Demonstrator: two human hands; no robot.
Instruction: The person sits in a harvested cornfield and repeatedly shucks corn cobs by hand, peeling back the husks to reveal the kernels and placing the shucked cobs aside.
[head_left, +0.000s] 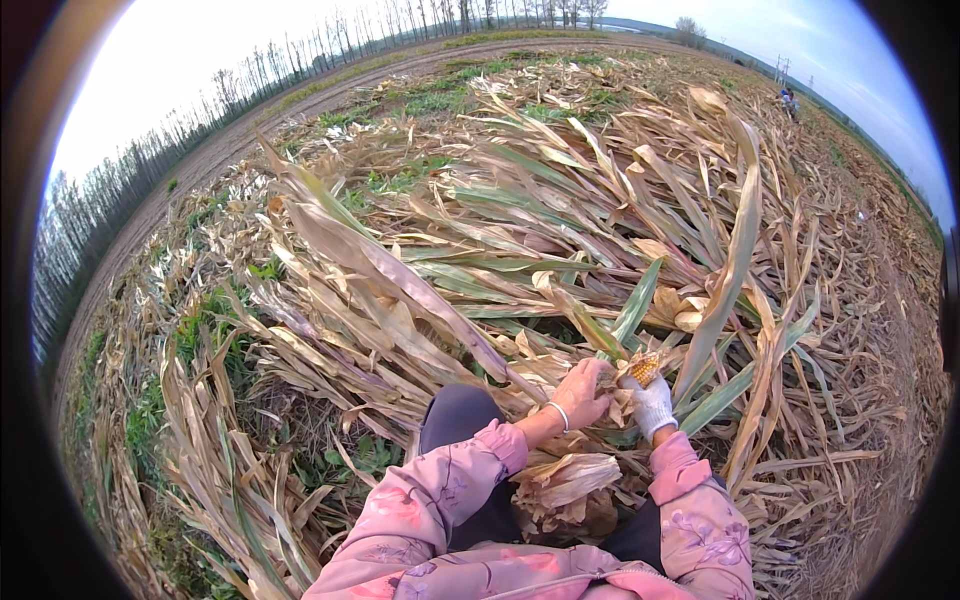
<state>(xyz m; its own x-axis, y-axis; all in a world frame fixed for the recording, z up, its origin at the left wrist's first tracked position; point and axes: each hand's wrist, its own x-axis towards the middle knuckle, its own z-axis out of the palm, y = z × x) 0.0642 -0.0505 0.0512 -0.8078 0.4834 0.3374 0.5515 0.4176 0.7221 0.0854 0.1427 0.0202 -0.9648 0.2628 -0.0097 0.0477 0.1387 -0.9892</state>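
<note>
An ear of corn (645, 368) shows yellow kernels above my right hand (651, 403), which wears a white knitted glove and is closed around the ear. Just left of it is my left hand (582, 396), bare, with a white bangle at the wrist. Its fingers curl at the dry husk (619, 409) beside the ear; the fingertips are partly hidden, so its grip is unclear. Pale loose husks (574, 478) lie between my knees, below both hands. Cut corn stalks (517, 277) with dry tan and green leaves spread directly in front of me.
One long dry leaf (731, 262) arches up on the right. More stalks (232, 480) lie to my left, with green weeds (146, 412) among them. My left knee (461, 416) is bent close to my arm. Far off at the right, a person (789, 103) is in the field.
</note>
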